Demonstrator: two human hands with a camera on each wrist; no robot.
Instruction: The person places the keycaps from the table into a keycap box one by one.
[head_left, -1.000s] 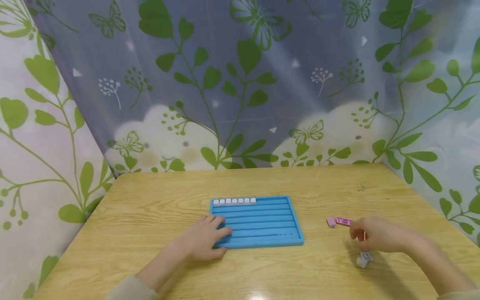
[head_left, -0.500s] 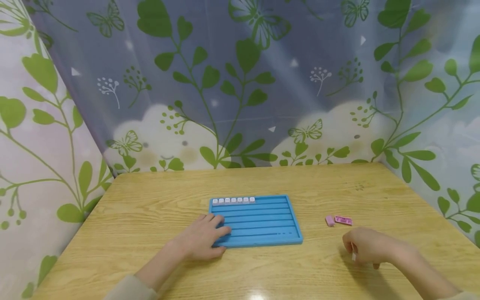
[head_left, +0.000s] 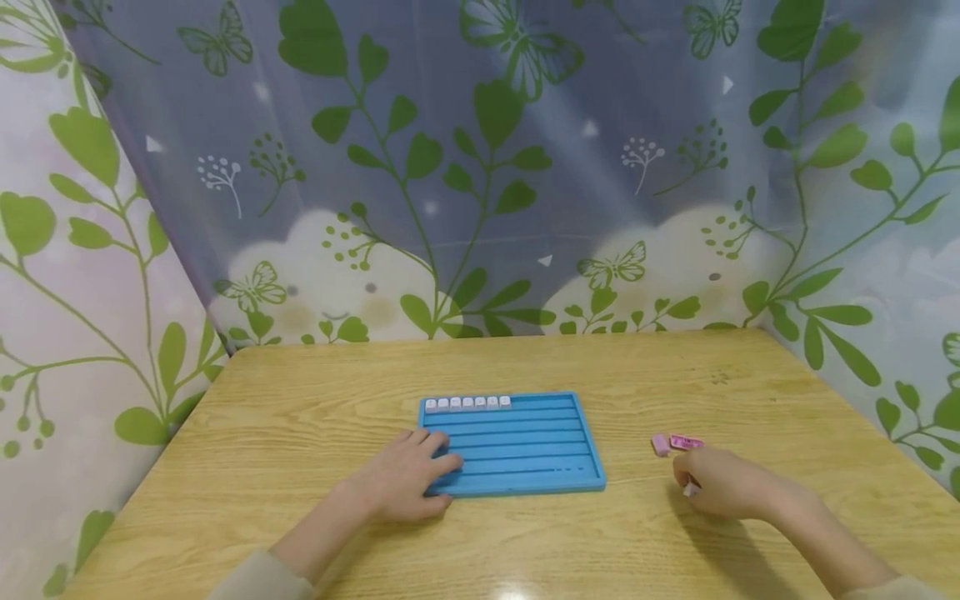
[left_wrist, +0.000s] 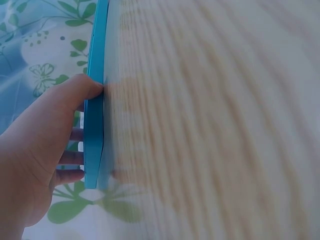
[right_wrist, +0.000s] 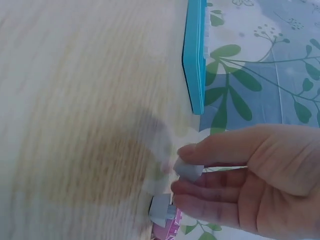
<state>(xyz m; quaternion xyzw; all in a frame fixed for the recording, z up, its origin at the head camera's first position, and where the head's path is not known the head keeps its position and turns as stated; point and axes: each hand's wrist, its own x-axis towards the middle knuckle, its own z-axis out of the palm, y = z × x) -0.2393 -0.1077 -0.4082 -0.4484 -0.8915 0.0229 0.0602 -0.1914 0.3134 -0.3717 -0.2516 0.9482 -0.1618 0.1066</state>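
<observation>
A blue ridged tray [head_left: 525,454] lies on the table, with several white keycaps [head_left: 468,404] lined up at the left of its back row. My left hand [head_left: 405,475] rests over the tray's left front corner. Its fingers are spread and the thumb touches the front side, as the left wrist view also shows. Right of the tray, my right hand [head_left: 727,483] pinches a white keycap [right_wrist: 189,170] between thumb and fingertips, above the table. Just beyond it lie a pale pink keycap [head_left: 660,445] and a longer magenta keycap [head_left: 686,442], the latter partly covered by the hand.
The wooden table [head_left: 315,392] carries all of this. A patterned curtain [head_left: 480,167] with leaves and butterflies hangs behind the table and along both sides. Bare wood [head_left: 630,517] separates the tray from my right hand.
My right hand came down over the white keycaps lying near it, then lifted and moved left with a white keycap pinched. Those keycaps no longer show on the table. My left hand stayed put.
</observation>
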